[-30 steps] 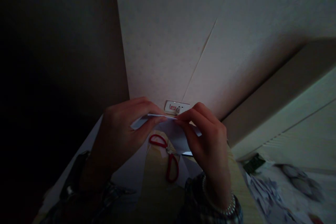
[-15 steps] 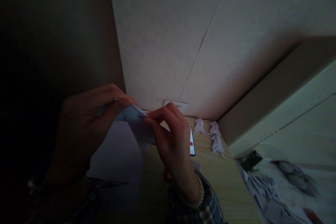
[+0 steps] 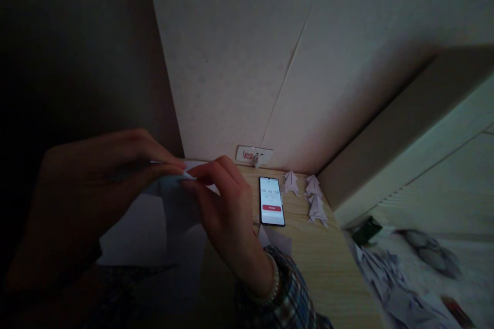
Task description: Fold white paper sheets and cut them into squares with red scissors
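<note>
My left hand [image 3: 104, 180] pinches a folded piece of white paper [image 3: 173, 193] between thumb and fingers. From the other side my right hand [image 3: 226, 205] grips the edge of the same paper, with thumb and forefinger pressed together close to the left fingertips. The folded paper is held up over the desk, partly hidden by the fingers and in shadow. Beneath the hands lie white sheets [image 3: 133, 231]. Three white origami frogs sit at the desk's back right: one frog [image 3: 291, 183] by the phone, another frog [image 3: 312, 185] in the corner, and a third frog [image 3: 317, 209] in front of it.
A phone [image 3: 271, 215] showing a timer lies on the wooden desk [image 3: 320, 262]. Behind it a wall socket [image 3: 254, 155] holds a plug. A small paper piece [image 3: 280, 240] rests near my right wrist. Right of the desk, lower down, is a heap of papers [image 3: 397, 288].
Both hands have moved left with the paper and come closer together at its edge. The phone and the socket, partly covered before, now show fully.
</note>
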Demonstrator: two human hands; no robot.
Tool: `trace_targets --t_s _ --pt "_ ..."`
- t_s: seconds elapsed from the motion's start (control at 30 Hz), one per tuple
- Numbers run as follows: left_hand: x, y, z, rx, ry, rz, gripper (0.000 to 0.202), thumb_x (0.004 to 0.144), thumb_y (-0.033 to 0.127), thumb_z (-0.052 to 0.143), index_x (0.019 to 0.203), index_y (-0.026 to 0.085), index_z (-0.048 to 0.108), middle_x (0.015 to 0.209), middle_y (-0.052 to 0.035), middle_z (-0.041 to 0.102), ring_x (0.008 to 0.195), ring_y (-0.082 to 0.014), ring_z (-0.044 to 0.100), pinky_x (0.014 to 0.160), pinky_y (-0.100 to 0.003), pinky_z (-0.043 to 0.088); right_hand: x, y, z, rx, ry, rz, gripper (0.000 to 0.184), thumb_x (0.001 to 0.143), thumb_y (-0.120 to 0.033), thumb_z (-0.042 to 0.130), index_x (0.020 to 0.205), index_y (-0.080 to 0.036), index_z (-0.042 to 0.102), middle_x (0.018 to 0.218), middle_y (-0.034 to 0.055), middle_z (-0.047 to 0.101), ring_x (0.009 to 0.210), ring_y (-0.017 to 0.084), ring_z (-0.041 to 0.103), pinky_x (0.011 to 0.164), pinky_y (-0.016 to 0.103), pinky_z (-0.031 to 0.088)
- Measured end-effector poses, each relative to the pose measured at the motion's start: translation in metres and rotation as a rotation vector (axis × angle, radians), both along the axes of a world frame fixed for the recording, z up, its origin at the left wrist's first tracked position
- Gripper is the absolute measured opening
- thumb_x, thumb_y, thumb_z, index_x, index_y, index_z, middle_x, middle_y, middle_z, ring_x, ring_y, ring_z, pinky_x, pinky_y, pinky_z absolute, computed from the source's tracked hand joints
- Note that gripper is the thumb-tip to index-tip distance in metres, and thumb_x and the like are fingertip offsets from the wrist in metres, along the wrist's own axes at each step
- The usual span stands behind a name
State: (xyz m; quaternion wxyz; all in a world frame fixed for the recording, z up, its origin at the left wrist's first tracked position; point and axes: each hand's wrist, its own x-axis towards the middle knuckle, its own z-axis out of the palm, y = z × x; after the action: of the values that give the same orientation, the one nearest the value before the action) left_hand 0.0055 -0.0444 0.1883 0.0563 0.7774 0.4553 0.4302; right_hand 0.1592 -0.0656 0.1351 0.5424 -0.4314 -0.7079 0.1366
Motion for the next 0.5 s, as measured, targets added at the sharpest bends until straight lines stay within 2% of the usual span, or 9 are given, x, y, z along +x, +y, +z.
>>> trace_targets --t_s 0.17,0.37,0.5 --pt "0.001 -0.001 0.001 -0.044 -0.093 -0.167 0.022 0.085 0.028 0.061 0.066 0.027 0.073 0.071 0.0038 0.073 0.065 -0.0138 0.066 0.060 -0.027 0.048 0.004 -0.005 0.004 0.043 -0.004 -0.046 0.018 0.093 -0.014 0.057 0.079 -0.022 0.061 0.078 -0.0006 0.057 0.072 0.014 0.055 0.062 0.027 0.047" --pt "0.007 -0.001 0.003 -0.022 -0.108 -0.158 0.021 0.084 0.024 0.063 0.064 0.026 0.071 0.064 0.0044 0.070 0.060 -0.0124 0.064 0.056 -0.026 0.046 0.006 -0.004 0.005 0.049 -0.006 -0.051 0.016 0.095 -0.019 0.056 0.080 -0.024 0.059 0.078 0.0001 0.058 0.075 0.016 0.056 0.063 0.030 0.048" --pt "0.012 -0.001 0.004 0.040 -0.091 -0.222 0.017 0.083 0.022 0.065 0.068 0.027 0.072 0.069 0.0068 0.071 0.063 -0.0097 0.065 0.058 -0.023 0.046 0.011 -0.006 0.009 0.058 -0.087 -0.109 0.018 0.096 -0.020 0.055 0.078 -0.025 0.059 0.076 0.0010 0.057 0.075 0.018 0.056 0.064 0.032 0.048"
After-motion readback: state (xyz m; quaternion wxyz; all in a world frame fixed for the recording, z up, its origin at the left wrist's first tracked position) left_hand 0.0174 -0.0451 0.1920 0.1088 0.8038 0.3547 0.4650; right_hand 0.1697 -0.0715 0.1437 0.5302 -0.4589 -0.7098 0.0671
